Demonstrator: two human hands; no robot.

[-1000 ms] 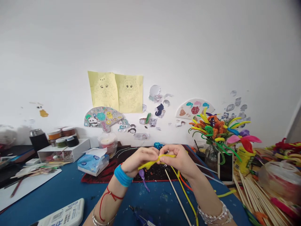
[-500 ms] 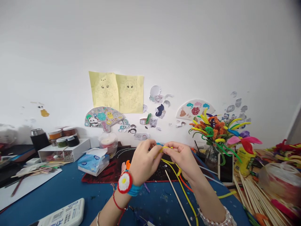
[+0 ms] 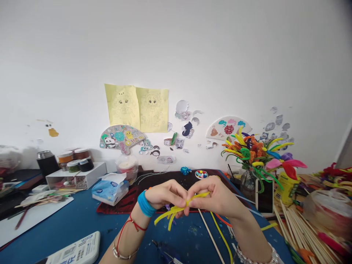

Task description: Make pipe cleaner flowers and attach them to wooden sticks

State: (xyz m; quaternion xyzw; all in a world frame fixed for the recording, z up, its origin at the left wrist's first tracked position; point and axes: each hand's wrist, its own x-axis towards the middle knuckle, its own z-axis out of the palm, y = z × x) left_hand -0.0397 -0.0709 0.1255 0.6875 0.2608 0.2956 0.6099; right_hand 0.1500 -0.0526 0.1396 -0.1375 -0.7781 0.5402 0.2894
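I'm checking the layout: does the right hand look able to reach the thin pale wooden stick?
Probably yes: the stick lies nearby with its middle uncovered, though the right hand is pinching fuzzy yellow stems.

The bundle of yellow pipe cleaners is bright, fuzzy and thin-stemmed, pinched in mid-air between the left hand and the right hand, its gathered middle partly covered. It lies aslant, the left part sloping down and splaying into separate free ends, one curving downward, while the shorter right part rises slightly into the right hand's curl.
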